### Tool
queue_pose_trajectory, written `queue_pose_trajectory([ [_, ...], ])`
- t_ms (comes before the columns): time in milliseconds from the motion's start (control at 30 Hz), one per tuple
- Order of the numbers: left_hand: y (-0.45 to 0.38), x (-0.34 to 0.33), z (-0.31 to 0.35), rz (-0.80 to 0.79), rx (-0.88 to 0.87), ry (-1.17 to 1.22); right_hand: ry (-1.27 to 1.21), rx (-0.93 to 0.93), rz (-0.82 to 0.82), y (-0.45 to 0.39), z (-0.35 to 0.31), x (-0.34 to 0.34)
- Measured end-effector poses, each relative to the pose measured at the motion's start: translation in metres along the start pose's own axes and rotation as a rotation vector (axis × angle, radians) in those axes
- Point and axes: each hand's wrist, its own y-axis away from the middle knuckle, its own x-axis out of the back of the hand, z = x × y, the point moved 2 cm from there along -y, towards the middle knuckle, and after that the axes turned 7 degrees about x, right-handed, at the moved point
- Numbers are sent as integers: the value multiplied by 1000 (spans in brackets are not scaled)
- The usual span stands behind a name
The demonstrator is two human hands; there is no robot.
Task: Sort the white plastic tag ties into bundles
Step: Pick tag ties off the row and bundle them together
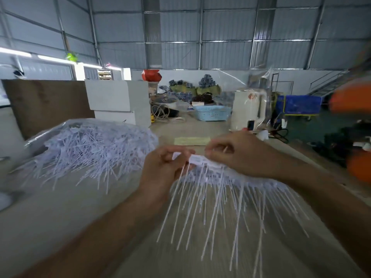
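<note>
Left hand (164, 167) and right hand (236, 155) close together, both pinching tag heads of gathered ties (202, 160); tails hang toward person, likely for alignment. Loose pile (94, 149) on worktop (70, 213) left of hands.

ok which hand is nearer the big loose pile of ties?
Left. The left hand sits just beside the pile's near edge; the right hand is farther off, beyond the left hand.

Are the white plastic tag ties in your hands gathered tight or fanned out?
Fanned out: the white plastic tag ties splay toward the camera, heads pinched between both hands.
</note>
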Motion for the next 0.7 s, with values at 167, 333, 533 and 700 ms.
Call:
queue_pose_trajectory([
  [167, 17, 6, -24, -6, -135, -409, -54, -28, -46, 29, 21, -65],
  [333, 24, 2, -20, -91, -233, -551, -186, -1, 51, 37, 17, -65],
  [533, 26, 7, -1, -201, -488, -905, -345, 30, 58, 40, 12, -61],
  [700, 27, 6, -2, -127, -227, -713, -474, -22, 33, 43, 6, -65],
])
